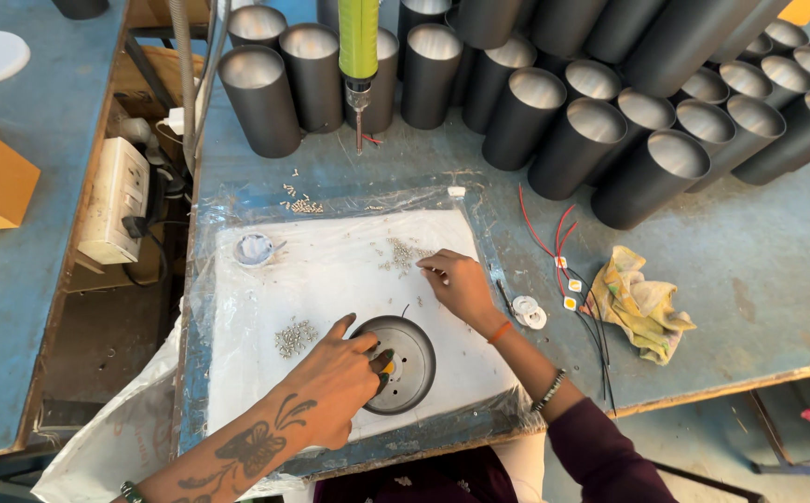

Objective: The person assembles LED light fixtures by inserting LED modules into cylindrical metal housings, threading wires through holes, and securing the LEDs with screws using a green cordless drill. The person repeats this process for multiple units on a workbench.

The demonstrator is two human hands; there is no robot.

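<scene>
Left hand (335, 377): you pin the round dark-grey metal disc (403, 363), fingers pressed down, steadying it.
Right hand (456, 284): pinched at small silver screws (403, 251); whether it grips one, can't tell.

My left hand (335, 373): on grey disc (394, 361), fingers pressing a small yellow part. My right hand (459, 284): pinching at loose screws (403, 253) on white sheet (330, 270). Table (749, 270): black tubes (572, 140), yellow rag (642, 303), hanging green screwdriver (358, 56).
</scene>
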